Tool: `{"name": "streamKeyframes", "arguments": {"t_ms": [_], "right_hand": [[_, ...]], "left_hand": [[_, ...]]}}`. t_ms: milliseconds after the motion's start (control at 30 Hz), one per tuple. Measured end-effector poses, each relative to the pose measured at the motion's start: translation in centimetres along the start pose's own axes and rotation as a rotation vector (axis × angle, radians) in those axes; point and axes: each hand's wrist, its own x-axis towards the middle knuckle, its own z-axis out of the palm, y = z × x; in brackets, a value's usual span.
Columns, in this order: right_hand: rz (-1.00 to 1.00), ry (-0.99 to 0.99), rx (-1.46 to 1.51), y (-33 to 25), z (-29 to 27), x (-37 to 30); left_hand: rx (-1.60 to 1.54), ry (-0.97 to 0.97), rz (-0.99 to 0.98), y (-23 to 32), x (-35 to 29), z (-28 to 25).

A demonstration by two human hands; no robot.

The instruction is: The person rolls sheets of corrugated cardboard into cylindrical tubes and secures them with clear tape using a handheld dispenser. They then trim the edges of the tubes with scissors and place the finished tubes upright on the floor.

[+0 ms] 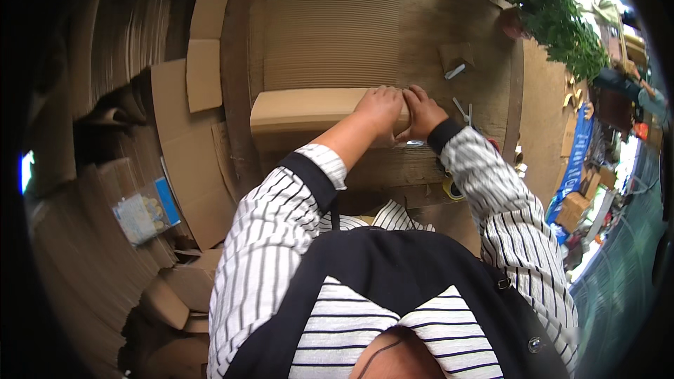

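A sheet of corrugated cardboard [330,21] lies on the brown wooden table, its ribbed face up. Its near edge is bent up into a long smooth fold [302,109] running left to right. Near the right end of this fold, my left hand [380,111] grips the cardboard with its fingers bent over the top. Beside it, my right hand [423,112] clasps the fold's right end, fingers over the top and thumb lower down. The two hands nearly touch. The underside of the fold is hidden.
Stacks of flat cardboard [133,21] crowd the left side. On the table [484,49] lie a small cardboard scrap [460,54] and white strips [462,109]. A yellow tape roll [453,188] sits by my right forearm. Green foliage [540,14] stands at the far right.
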Motion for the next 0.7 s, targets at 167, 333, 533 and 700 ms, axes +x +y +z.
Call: {"name": "streamKeyframes", "arguments": {"t_ms": [167,333,533,700], "right_hand": [[-0.224,0.374,-0.195,-0.4,4.3,-4.8],[-0.259,0.518,-0.099,0.7,5.6,-2.9],[-0.235,0.362,0.123,1.1,2.2,-1.6],[-0.192,0.195,0.229,1.2,-1.6,-0.2]], "left_hand": [[0.031,0.040,0.036,0.1,-0.3,0.1],[-0.077,-0.013,-0.017,-0.2,1.1,-0.7],[-0.142,-0.212,-0.069,-1.0,4.0,-3.4],[-0.171,-0.437,-0.091,-3.0,7.4,-4.8]]}}
